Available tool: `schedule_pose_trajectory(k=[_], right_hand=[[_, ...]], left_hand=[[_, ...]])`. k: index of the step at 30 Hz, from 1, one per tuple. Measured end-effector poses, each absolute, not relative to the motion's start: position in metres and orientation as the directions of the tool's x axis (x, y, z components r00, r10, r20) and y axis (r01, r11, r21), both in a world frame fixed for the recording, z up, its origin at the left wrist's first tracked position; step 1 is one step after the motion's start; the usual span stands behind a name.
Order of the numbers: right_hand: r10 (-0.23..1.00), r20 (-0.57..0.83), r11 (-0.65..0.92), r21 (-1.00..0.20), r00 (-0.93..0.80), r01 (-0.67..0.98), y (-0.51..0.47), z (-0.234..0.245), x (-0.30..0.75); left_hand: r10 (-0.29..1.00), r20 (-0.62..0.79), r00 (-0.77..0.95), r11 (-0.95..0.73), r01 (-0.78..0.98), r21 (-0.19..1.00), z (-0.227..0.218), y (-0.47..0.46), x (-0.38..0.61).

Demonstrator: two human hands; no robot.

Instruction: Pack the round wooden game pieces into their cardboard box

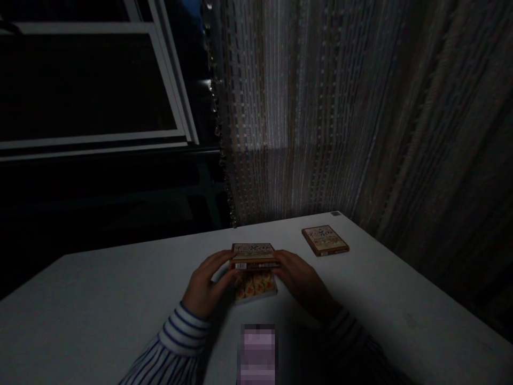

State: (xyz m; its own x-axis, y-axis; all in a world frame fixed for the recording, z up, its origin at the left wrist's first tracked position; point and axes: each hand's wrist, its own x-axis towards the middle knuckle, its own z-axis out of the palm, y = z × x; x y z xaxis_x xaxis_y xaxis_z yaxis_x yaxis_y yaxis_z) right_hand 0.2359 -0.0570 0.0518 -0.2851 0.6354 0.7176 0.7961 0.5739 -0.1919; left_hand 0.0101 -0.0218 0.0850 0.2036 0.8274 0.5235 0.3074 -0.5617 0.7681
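Note:
Between my two hands is a flat brown printed box lid, with a barcode on its near side. My left hand grips its left end, and my right hand grips its right end. Just below the lid, a shallow pale tray lies on the table, partly covered by the lid. Small yellowish round pieces with reddish-orange marks sit in rows inside it. The tray's far part is hidden under the lid.
The white table reaches out on both sides. A similar brown printed box lies to the right, near the back edge. Behind the table hangs a striped curtain, with a dark window to the left. A pixelated patch covers the near middle.

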Motion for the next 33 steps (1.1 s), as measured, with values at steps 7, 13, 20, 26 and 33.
schedule_pose_trajectory(k=[7,13,20,26,33], right_hand=[[0.665,0.712,0.565,-0.282,-0.226,0.775,-0.043,0.078,0.240],[0.710,0.645,0.567,-0.286,-0.282,0.773,-0.029,0.103,0.237],[0.773,0.542,0.546,-0.304,-0.330,0.780,-0.013,0.104,0.231],[0.816,0.447,0.520,-0.294,-0.365,0.802,-0.009,0.101,0.233],[0.832,0.406,0.509,-0.290,-0.377,0.810,-0.009,0.102,0.233]], left_hand=[[0.777,0.594,0.208,-0.624,0.382,0.682,0.102,-0.001,0.016],[0.843,0.503,0.191,-0.538,0.334,0.774,0.105,0.010,0.007],[0.810,0.453,0.371,-0.583,0.583,0.566,0.099,0.024,-0.006],[0.790,0.411,0.456,-0.607,0.679,0.413,0.091,0.029,-0.007],[0.787,0.395,0.473,-0.607,0.707,0.363,0.086,0.031,-0.006]])
